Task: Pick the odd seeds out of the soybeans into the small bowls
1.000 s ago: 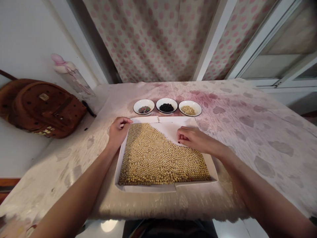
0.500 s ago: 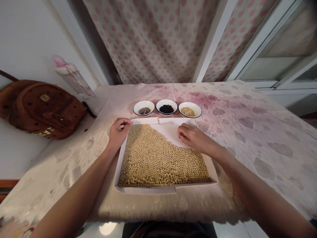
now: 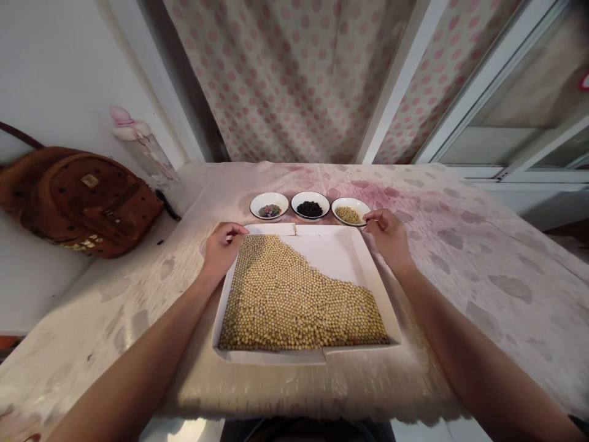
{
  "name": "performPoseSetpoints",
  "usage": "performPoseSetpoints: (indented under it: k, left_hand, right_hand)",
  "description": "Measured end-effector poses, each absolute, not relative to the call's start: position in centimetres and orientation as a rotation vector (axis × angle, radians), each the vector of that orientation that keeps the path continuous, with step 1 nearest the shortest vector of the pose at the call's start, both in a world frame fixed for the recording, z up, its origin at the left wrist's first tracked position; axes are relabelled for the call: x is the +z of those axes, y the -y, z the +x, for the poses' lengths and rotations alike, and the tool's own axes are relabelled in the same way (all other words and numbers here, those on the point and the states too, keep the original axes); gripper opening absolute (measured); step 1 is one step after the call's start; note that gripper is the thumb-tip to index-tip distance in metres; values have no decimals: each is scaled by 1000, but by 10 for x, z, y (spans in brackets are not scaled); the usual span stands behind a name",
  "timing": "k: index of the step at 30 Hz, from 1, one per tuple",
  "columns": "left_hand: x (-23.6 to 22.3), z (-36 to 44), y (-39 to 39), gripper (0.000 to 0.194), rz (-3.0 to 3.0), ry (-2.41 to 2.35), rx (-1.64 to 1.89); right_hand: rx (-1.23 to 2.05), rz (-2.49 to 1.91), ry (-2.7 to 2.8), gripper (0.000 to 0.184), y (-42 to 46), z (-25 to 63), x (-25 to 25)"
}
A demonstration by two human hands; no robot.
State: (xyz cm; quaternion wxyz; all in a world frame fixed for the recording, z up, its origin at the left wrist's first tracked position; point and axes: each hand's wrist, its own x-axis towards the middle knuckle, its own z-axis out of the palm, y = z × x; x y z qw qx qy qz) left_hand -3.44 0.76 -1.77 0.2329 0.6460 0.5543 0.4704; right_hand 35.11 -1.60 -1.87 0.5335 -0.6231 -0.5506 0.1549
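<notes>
A shallow white cardboard box (image 3: 334, 252) lies in front of me, largely covered with yellow soybeans (image 3: 289, 294). Its bare bottom shows at the far right. My left hand (image 3: 223, 245) is closed at the far left corner, fingertips pinching the rim. Beyond the box, my right hand (image 3: 389, 236) is at the right edge of a small white bowl (image 3: 358, 203) with a dark rim. Thumb and fingers close on that rim; the bowl rests on the table with pale beans (image 3: 348, 215) inside.
Beside that bowl stand two more: a bowl of black beans (image 3: 310, 209) and a bowl of small multicoloured pieces (image 3: 269, 210). A patterned cloth (image 3: 460, 270) covers the table. At the left are a brown backpack (image 3: 92, 202) and a clear bottle (image 3: 147, 147) with a pink top.
My right hand has moved from above the box's bare area, away and to the right, to the rim of the right bowl. My left hand stays at the box corner.
</notes>
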Motion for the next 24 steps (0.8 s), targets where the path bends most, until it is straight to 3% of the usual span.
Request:
performPoseSetpoints:
  k: [7,16,24]
  left_hand:
    - [-16,-33,-6,13,1781,-1530,1296]
    - [-16,-34,-5,14,1771,-1549,1257]
    - [-15,-33,-5,12,1767,-1567,1244]
  right_hand:
    - [462,-1409,1441,14,31,330,-5]
    - [939,-1328,2290,5,63,301,22]
    - [1021,-1421,2372,7,66,309,25]
